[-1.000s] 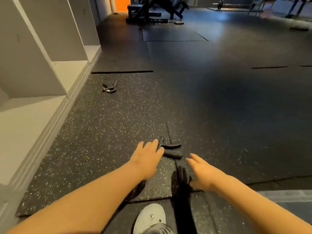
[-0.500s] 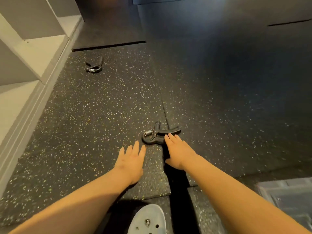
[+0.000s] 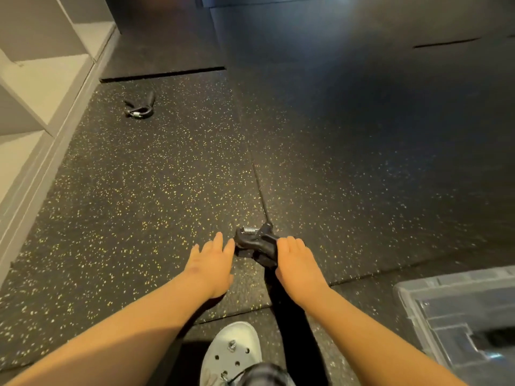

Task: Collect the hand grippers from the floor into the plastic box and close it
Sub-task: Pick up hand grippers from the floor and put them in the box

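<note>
The right hand reaches forward and down with its back to the camera. Its fingers curl over one black handle of the near hand gripper, and the handle runs under the palm. The right forearm stretches straight in from the lower right. The left hand lies just left of it, palm down and flat, fingers straight and slightly spread. Its fingertips are at the gripper's left edge; whether they touch it cannot be told. The left forearm comes in from the lower left, so the two arms converge on the gripper.

The near hand gripper sits low on the speckled rubber floor, on a seam between two mats. Its metal spring is on the far side, pointing away from the person. Whether it is lifted clear of the floor cannot be told.

A pale perforated shoe shows near the bottom edge, between the arms. The plastic box stands on the floor at the near right, partly cut off by the frame. A second hand gripper lies far to the left, close to the white shelf unit along the left wall.
</note>
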